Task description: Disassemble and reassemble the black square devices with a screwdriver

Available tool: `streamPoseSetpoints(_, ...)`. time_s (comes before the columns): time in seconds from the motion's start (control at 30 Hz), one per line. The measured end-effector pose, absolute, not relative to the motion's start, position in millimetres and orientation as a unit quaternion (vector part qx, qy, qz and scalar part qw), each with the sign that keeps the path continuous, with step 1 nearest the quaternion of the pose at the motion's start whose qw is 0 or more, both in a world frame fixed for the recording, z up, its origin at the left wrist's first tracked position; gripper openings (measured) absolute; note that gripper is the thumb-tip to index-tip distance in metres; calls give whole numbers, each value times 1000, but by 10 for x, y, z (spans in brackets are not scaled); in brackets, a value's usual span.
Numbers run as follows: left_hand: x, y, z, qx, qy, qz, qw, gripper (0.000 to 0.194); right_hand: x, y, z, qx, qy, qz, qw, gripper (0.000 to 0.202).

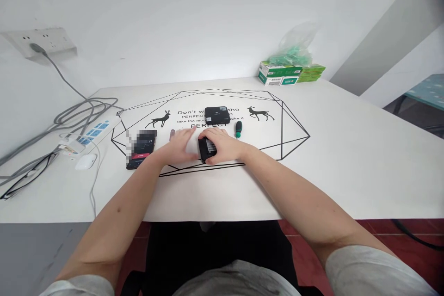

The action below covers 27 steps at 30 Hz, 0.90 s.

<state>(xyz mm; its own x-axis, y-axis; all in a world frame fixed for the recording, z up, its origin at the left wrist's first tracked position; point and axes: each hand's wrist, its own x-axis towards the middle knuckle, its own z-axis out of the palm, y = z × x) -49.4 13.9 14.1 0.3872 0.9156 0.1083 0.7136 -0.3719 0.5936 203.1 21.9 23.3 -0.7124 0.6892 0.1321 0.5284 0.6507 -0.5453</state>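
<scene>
Just left of a small black box-shaped device (204,149), my left hand (177,147) is open, thumb and fingers spread. My right hand (224,146) is closed around the device's right side, covering part of it. A pale label shows on the device's upper face. Behind both hands lies a flat black square case (217,115) with a small sticker at one corner. To the right of my right hand is a short green-and-black screwdriver handle (238,129). A small purplish object (172,134) sticks out behind my left hand; its kind is unclear.
A phone (141,149), partly blurred, lies left of my left hand. Further left are a power strip (99,130), a white earbud case (85,162), grey cables and glasses (29,176). Green-and-white boxes (280,74) with a plastic bag (294,51) stand by the wall.
</scene>
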Motion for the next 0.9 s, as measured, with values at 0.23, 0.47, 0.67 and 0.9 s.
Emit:
streamPoseSetpoints(0.23,-238,2,138,765,503,255,311,121,2026,282,183,-342,-879,261,207,68)
streamPoseSetpoints(0.47,-260,33,114,791,499,215,280,124,2176,339,282,-312,-828,314,344,78)
streamPoseSetpoints(0.67,-341,127,147,842,511,104,138,91,2365,338,421,-197,-745,507,387,71)
streamPoseSetpoints(0.9,-500,239,140,857,507,55,72,78,2350,168,605,-235,-818,463,246,53)
